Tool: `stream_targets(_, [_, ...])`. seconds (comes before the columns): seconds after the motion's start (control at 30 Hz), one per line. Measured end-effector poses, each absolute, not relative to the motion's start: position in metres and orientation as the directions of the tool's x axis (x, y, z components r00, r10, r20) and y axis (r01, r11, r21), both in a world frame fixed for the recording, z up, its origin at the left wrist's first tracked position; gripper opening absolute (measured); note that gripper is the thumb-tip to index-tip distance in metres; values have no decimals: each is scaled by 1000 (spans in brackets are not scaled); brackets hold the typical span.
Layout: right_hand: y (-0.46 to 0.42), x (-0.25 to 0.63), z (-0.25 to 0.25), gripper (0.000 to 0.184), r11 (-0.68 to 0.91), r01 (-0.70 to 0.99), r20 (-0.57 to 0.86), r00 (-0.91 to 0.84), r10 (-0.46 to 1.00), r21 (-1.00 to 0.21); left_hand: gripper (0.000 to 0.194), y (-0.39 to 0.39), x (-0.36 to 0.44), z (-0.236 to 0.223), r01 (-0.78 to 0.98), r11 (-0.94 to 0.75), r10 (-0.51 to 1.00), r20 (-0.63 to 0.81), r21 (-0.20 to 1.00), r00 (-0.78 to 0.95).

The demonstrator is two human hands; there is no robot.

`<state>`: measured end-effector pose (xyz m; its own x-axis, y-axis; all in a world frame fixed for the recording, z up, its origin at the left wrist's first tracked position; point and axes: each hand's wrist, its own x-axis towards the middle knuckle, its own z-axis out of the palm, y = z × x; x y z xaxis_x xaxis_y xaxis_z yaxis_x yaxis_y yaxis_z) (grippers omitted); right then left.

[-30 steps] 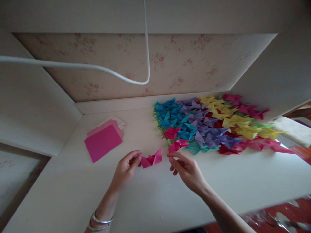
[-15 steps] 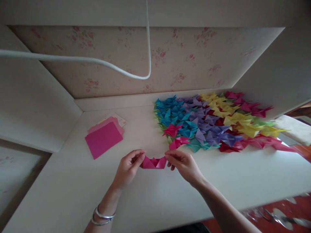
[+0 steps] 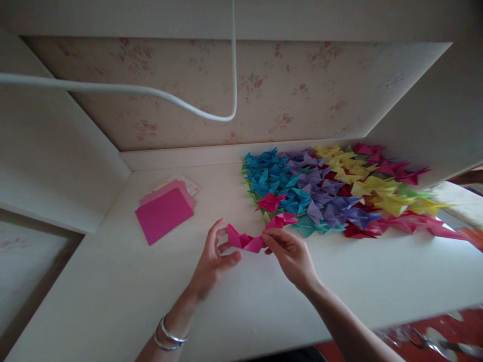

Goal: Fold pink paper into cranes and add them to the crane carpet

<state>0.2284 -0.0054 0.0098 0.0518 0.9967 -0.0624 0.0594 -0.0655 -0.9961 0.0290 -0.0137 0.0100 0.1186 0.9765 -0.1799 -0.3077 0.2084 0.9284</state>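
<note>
I have right hand (image 3: 290,254) pinching folded pink paper (image 3: 247,243), lower centre, probably steadying it; left hand (image 3: 212,262) loose, fingers parted beside.

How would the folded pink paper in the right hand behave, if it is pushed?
The folded pink paper is probably light, since the right hand pinches it at one end. It seems fairly stiff, as one pointed end sticks upward. Being thin, it might crumple under a firm push.

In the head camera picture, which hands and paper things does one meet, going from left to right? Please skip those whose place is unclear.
Magenta sheet → left hand → pink folded paper → right hand → yellow folded papers.
</note>
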Motion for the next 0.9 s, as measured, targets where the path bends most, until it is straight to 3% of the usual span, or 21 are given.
stream_targets(0.1, [-7,226,12,18,-32,90,-30,26,999,-995,97,-16,36,8,-412,301,953,-256,860,163])
stream_targets(0.33, [-11,225,10,15,32,171,24,-51,998,-985,81,-13,34,6,-485,343,939,-278,804,204])
stream_targets(0.5, [-12,224,12,14,56,171,48,-52,998,-984,80,-12,31,3,-544,365,931,-284,756,230])
stream_targets(0.9, [-11,222,12,13,34,128,34,1,999,-991,71,-10,32,5,-529,312,948,-295,789,119])
